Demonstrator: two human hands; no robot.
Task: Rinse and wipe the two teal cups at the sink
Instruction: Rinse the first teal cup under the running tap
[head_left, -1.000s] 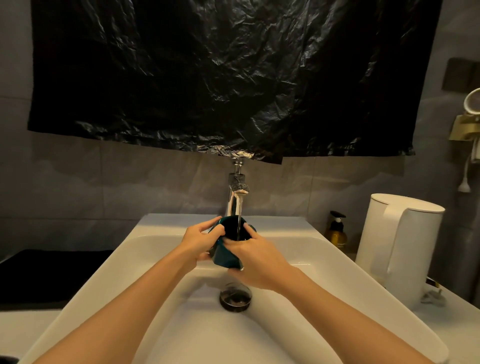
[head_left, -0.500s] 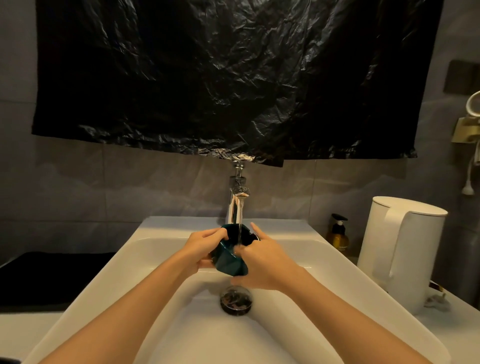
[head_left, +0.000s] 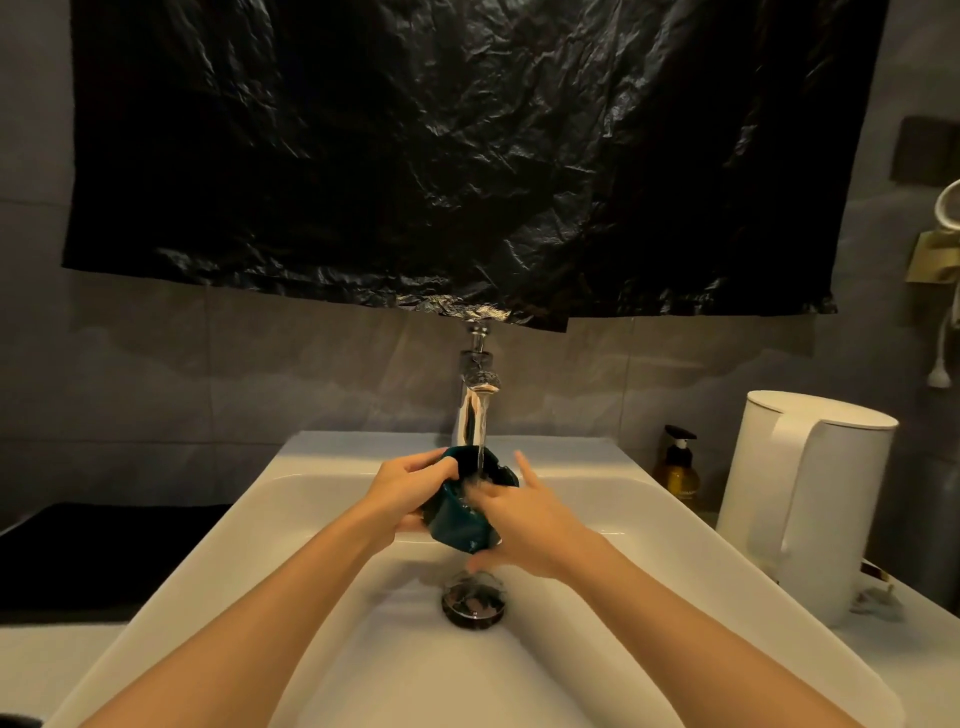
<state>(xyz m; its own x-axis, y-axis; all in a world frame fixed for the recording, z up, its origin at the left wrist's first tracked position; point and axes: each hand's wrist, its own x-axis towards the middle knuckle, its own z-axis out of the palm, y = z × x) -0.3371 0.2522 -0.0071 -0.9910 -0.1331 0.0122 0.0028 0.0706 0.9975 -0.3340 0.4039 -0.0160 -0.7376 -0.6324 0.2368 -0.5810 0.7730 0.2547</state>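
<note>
One teal cup (head_left: 460, 527) is held tilted over the white sink (head_left: 249, 499), right under the running tap (head_left: 475, 395). A thin stream of water (head_left: 482, 441) falls into its mouth. My left hand (head_left: 410, 491) grips the cup's left side and rim. My right hand (head_left: 524, 525) wraps the cup's right side, thumb under its base, blurred fingers at the rim and one finger pointing up. I see only this one teal cup.
The drain plug (head_left: 474, 600) sits in the basin below the cup. A white kettle (head_left: 810, 493) and an amber pump bottle (head_left: 678, 467) stand on the counter at the right. A black mat (head_left: 104, 556) lies at the left. Black plastic sheeting (head_left: 467, 156) covers the wall above.
The cup has tipped further towards me under the stream. My right hand has shifted from covering its front to the right side, fingers working at the rim.
</note>
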